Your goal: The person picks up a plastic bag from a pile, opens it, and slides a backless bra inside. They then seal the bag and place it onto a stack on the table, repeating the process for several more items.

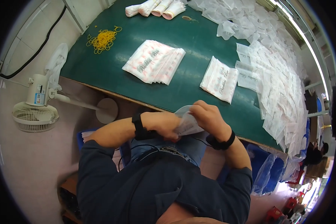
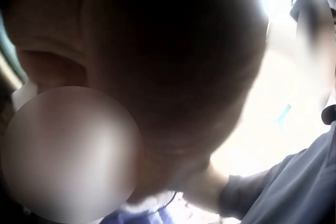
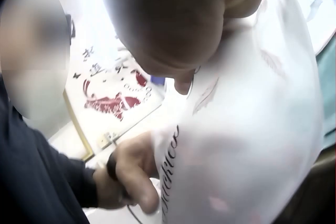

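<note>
So here we've got both hands on one translucent white plastic pouch with pink feather print and dark script lettering [image 1: 187,123], held just off the near edge of the green-topped work table [image 1: 198,41], over our lap. Our left hand [image 1: 164,125] has its fingers curled round the pouch's left side and our right hand [image 1: 209,117] pinches the top right edge, so both are clamped on it. Looks like we're mid-way through opening or smoothing this one bag; the next move probably calls for a firm pinch on each face without creasing the film. On the table beyond the pouch sit a fanned stack of matching printed pouches [image 1: 155,61] and a smaller stack [image 1: 220,79], with loose yellow rubber bands [image 1: 103,39] toward its far left corner.
</note>
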A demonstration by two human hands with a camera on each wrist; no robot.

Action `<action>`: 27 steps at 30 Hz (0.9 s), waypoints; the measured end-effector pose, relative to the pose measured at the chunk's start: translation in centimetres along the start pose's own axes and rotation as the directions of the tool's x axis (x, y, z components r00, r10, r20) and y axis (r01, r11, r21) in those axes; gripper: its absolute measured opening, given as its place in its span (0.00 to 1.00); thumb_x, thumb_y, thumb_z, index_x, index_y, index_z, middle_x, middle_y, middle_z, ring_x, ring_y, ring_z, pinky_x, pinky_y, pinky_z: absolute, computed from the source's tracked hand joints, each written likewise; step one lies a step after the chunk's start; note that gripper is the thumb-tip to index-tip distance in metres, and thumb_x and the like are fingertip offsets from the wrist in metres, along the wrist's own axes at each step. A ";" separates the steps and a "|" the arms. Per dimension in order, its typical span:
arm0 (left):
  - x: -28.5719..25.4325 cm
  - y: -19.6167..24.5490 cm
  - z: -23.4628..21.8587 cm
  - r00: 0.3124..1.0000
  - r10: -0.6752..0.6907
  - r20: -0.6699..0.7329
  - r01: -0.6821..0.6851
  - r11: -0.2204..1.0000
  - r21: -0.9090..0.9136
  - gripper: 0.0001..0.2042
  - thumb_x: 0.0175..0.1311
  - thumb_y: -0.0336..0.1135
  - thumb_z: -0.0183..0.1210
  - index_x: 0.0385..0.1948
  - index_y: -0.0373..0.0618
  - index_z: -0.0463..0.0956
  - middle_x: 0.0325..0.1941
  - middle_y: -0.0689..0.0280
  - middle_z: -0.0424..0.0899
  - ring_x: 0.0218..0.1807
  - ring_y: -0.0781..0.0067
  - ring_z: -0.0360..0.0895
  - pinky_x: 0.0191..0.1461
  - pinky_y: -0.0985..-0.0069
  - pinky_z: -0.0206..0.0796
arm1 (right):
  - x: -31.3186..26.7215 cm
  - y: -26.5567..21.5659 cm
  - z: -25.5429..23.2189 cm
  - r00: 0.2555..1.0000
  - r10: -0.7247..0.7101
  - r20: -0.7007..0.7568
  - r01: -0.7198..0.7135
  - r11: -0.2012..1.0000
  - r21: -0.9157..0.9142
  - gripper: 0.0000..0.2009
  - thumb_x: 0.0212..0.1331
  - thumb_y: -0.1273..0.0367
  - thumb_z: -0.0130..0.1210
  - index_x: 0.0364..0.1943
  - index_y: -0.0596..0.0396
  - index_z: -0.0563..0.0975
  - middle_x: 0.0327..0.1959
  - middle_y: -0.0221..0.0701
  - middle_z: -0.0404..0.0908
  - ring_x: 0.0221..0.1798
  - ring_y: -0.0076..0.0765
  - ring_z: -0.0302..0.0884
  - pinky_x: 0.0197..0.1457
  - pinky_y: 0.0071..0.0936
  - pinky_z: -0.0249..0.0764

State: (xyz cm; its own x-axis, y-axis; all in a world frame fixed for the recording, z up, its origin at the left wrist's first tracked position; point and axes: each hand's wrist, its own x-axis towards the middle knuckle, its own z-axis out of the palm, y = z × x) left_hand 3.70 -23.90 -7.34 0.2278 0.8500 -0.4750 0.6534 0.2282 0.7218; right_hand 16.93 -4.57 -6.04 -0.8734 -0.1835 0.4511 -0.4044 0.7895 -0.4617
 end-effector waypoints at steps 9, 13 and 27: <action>-7.2 -17.0 -8.4 -0.159 0.056 -0.986 0.462 0.886 -0.024 0.17 0.64 0.37 0.70 0.51 0.40 0.85 0.49 0.55 0.89 0.47 0.57 0.87 0.54 0.67 0.78 | -19.5 20.6 -25.9 0.464 0.471 -0.750 -0.744 0.667 -0.042 0.13 0.76 0.70 0.59 0.60 0.57 0.79 0.53 0.36 0.83 0.52 0.34 0.81 0.56 0.29 0.77; -7.9 -20.2 -9.6 0.005 -0.308 -0.951 0.369 0.885 -0.284 0.16 0.62 0.39 0.71 0.49 0.40 0.86 0.45 0.53 0.89 0.46 0.51 0.86 0.53 0.62 0.78 | -26.9 23.8 -26.7 0.559 0.310 -0.769 -0.819 0.350 -0.455 0.26 0.71 0.70 0.62 0.72 0.59 0.72 0.70 0.46 0.76 0.69 0.49 0.77 0.73 0.38 0.72; -7.0 -17.9 -9.2 -0.098 -0.105 -0.990 0.330 0.935 -0.132 0.09 0.64 0.33 0.68 0.42 0.40 0.84 0.40 0.57 0.86 0.41 0.56 0.84 0.49 0.65 0.77 | -5.5 8.3 -3.3 0.861 0.279 -0.426 -0.410 0.876 -0.253 0.20 0.60 0.76 0.68 0.57 0.58 0.82 0.62 0.41 0.84 0.63 0.54 0.81 0.67 0.44 0.76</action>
State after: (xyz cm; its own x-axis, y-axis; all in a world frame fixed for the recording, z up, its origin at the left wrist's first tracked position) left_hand -16.21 -29.62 -12.31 -0.8053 0.3629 0.4688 0.5908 0.5560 0.5846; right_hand 19.33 4.87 -9.86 -0.7490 0.3120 0.5845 0.0722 0.9154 -0.3961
